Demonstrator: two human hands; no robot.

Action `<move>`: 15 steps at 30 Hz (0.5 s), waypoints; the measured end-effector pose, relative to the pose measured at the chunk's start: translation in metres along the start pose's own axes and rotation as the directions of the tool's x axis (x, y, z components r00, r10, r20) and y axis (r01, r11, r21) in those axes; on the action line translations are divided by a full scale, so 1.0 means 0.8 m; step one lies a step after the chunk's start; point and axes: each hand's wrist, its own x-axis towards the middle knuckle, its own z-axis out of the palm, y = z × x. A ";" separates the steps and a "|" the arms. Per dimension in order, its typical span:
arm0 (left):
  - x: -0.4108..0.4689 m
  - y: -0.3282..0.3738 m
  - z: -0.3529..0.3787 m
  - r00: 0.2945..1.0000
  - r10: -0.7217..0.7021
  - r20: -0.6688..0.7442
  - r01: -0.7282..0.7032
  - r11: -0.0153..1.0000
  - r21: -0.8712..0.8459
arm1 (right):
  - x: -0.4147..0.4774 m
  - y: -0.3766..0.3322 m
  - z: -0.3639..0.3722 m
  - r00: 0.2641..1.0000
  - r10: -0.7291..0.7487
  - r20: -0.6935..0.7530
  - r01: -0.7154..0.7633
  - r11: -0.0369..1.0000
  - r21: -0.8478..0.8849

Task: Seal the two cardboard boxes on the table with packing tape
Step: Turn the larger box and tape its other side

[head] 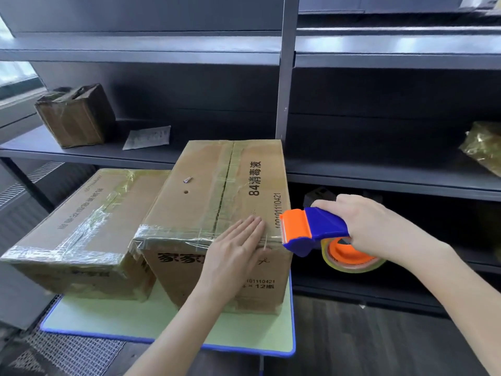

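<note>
Two brown cardboard boxes stand on a pale green table [108, 318] with a blue edge. The taller box [206, 191] is on the right, with clear tape along its top seam and across its near top edge. The lower box [81, 226] on the left carries crinkled tape strips. My left hand [235, 253] lies flat with straight fingers on the taller box's near top edge, pressing the tape. My right hand [379, 226] grips a blue and orange tape dispenser [311, 232] just off the box's right corner, its tape roll [352, 256] below the hand.
Dark metal shelving [379, 172] runs behind the table. A small taped box [76, 115] and a paper sheet [147, 137] lie on the left shelf. A shiny gold wrapped bundle [485, 150] sits on the right shelf. Dark floor lies below on the right.
</note>
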 end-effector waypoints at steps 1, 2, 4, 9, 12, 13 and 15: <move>0.000 -0.002 -0.002 1.000 -0.011 0.007 0.011 1.000 -0.012 | -0.004 0.007 -0.003 1.000 -0.022 -0.010 0.021 0.999 -0.028; -0.001 -0.004 -0.005 1.000 -0.024 0.018 0.025 1.000 -0.015 | -0.009 0.018 -0.008 0.999 -0.027 -0.028 0.025 0.998 -0.052; -0.001 -0.008 -0.008 0.998 -0.036 0.046 0.036 0.999 -0.001 | -0.022 0.039 -0.017 0.998 0.027 -0.051 -0.030 0.997 -0.067; -0.002 -0.012 -0.007 0.997 -0.039 0.063 0.038 0.999 0.016 | -0.035 0.048 0.003 0.996 0.084 0.031 -0.082 0.995 -0.064; -0.002 -0.008 -0.009 0.994 -0.063 0.091 0.062 0.998 0.015 | -0.039 0.052 0.020 0.992 0.114 0.051 -0.112 0.993 -0.048; -0.001 -0.005 -0.010 0.991 -0.080 0.105 0.079 0.997 0.016 | -0.040 0.052 0.025 0.992 0.115 0.058 -0.111 0.992 -0.057; 0.001 0.002 -0.015 0.986 -0.093 0.138 0.092 0.996 0.018 | -0.036 0.049 0.034 0.992 0.104 0.071 -0.099 0.992 -0.071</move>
